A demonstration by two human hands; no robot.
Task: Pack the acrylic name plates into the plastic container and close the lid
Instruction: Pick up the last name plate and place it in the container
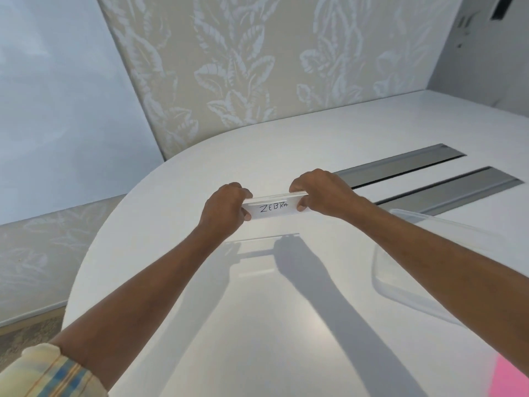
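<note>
The ZEBRA acrylic name plate [273, 209] is pinched at its ends by the left hand [226, 207] and right hand [320, 193], above the white table [257, 325]. The clear plastic container [400, 282] lies to the right. The slick plate could be dropped if either pinch slackens.

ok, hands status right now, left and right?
Left hand: closed on the left end of the clear acrylic name plate with the white "ZEBRA" card.
Right hand: closed on the plate's right end.
</note>
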